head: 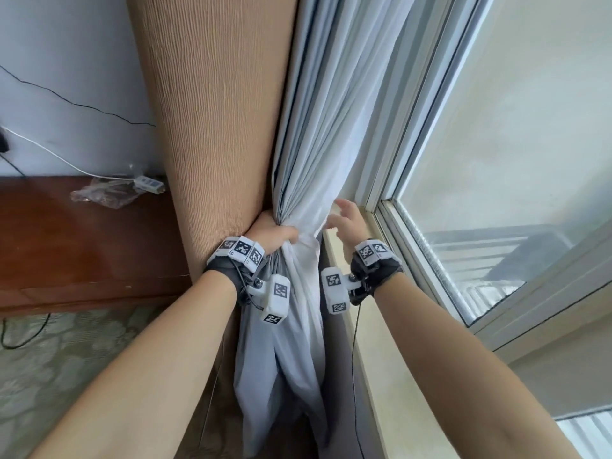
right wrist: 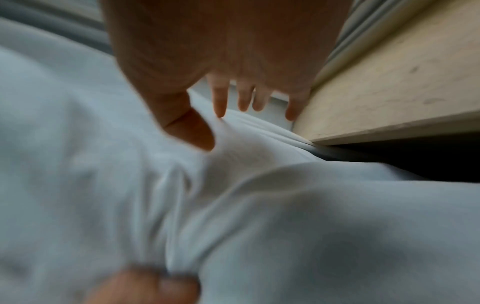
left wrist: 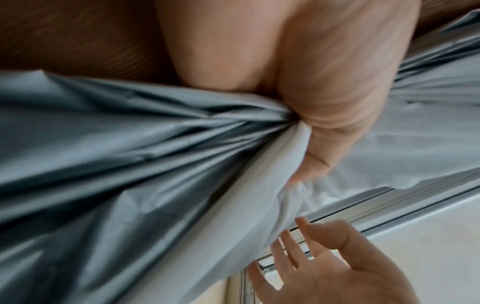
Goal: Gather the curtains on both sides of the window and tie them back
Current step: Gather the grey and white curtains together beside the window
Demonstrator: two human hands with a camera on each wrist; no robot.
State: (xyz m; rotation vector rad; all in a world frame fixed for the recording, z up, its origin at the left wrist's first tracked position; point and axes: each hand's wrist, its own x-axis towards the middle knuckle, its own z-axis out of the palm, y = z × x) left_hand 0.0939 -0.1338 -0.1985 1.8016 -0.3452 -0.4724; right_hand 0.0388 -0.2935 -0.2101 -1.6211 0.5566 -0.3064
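Observation:
A pale grey curtain [head: 318, 134] hangs beside a tan ribbed curtain [head: 215, 111] at the window's left side. My left hand [head: 275, 235] grips the grey curtain [left wrist: 130, 144] in a bunch, its folds pinched under the thumb [left wrist: 324, 123]. My right hand [head: 344, 217] hovers open just right of the bunch, above the sill, fingers spread. In the right wrist view the spread fingers [right wrist: 221, 98] reach over the grey curtain [right wrist: 103, 164] near the sill edge; the left hand [right wrist: 145, 288] shows blurred at the bottom. The right hand [left wrist: 324, 267] appears open in the left wrist view too.
A beige window sill [head: 374, 326] runs down the right beside the glass pane [head: 496, 160] and its white frame. A dark wooden cabinet [head: 82, 243] stands at left with a plastic bag [head: 102, 193] and a power strip [head: 149, 183]. Cables hang on the wall.

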